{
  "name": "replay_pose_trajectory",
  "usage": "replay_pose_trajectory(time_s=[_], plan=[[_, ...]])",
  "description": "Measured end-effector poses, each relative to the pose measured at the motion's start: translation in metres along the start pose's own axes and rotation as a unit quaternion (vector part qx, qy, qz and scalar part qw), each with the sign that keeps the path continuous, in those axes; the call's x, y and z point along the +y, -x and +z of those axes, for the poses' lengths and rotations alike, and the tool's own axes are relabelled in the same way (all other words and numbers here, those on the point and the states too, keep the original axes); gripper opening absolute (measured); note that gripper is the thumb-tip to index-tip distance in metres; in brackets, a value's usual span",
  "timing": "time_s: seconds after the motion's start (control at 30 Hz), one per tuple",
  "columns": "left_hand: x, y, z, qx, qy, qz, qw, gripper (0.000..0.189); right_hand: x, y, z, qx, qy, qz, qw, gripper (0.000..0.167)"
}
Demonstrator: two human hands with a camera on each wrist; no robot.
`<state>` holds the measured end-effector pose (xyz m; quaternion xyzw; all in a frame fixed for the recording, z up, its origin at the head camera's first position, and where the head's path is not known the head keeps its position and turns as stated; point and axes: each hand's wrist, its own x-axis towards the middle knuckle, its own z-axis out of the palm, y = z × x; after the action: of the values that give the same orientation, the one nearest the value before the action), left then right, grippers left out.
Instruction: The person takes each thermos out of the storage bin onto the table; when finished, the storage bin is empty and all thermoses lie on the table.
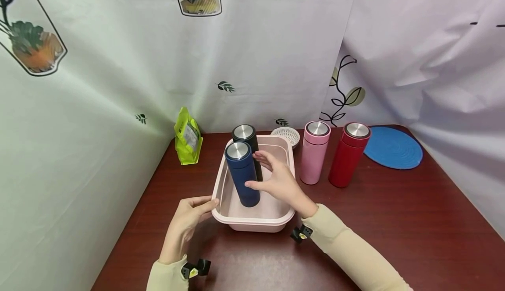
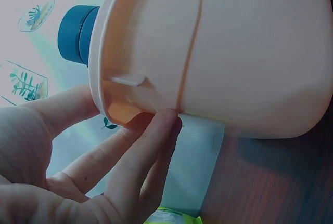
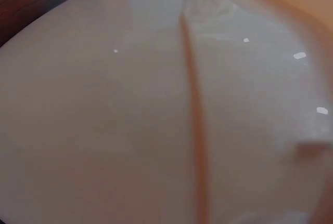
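A pale pink plastic basin (image 1: pixel 260 228) sits on the table with two thermos bottles standing in it. The dark blue thermos (image 1: pixel 241 172) is in front, leaning a little; the black thermos (image 1: pixel 245 133) is partly hidden behind it. My left hand (image 1: pixel 190 214) holds the basin's left rim, thumb at the edge and fingers against the outer wall (image 2: pixel 250 52). Over the basin, my right hand (image 1: pixel 281 181) is spread beside the blue thermos, its thumb tip at the bottle's side. Only the basin's outer wall (image 3: pixel 104 120) fills the right wrist view; the hand is hidden there.
Right of the basin stand a pink thermos (image 1: pixel 314 153) and a red thermos (image 1: pixel 349 157). Behind them lies a round blue mat (image 1: pixel 392 147). A white woven basket (image 1: pixel 289 134) is behind the basin, and a green pouch (image 1: pixel 187 137) stands at the back left.
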<state>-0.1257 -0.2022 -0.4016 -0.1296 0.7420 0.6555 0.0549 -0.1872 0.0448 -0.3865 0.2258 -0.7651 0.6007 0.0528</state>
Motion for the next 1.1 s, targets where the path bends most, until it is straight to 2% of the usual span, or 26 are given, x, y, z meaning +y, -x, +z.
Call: replay_pose_trajectory(time_s=[0.4,0.63,0.8,1.0,1.1], plan=[[0.0,0.0,-0.001,-0.004,-0.003,0.002,1.0,0.041,0.0,-0.004,0.008,0.006,0.028,0.001,0.9996,0.081],[0.0,0.0,-0.001,-0.006,-0.002,-0.001,1.0,0.042,-0.002,-0.008,0.011,0.009,0.073,0.004,0.9973,0.077],[-0.002,0.0,0.0,-0.007,-0.015,0.001,0.9999,0.041,-0.001,-0.009,0.013,0.016,0.129,0.005,0.9916,0.076],[-0.001,0.001,0.0,-0.002,-0.014,0.0,0.9999,0.042,-0.001,-0.007,0.015,0.031,0.207,-0.015,0.9777,0.079],[-0.001,0.001,-0.001,-0.003,-0.013,0.001,0.9999,0.043,-0.001,-0.008,0.016,0.032,0.207,-0.021,0.9776,0.076]])
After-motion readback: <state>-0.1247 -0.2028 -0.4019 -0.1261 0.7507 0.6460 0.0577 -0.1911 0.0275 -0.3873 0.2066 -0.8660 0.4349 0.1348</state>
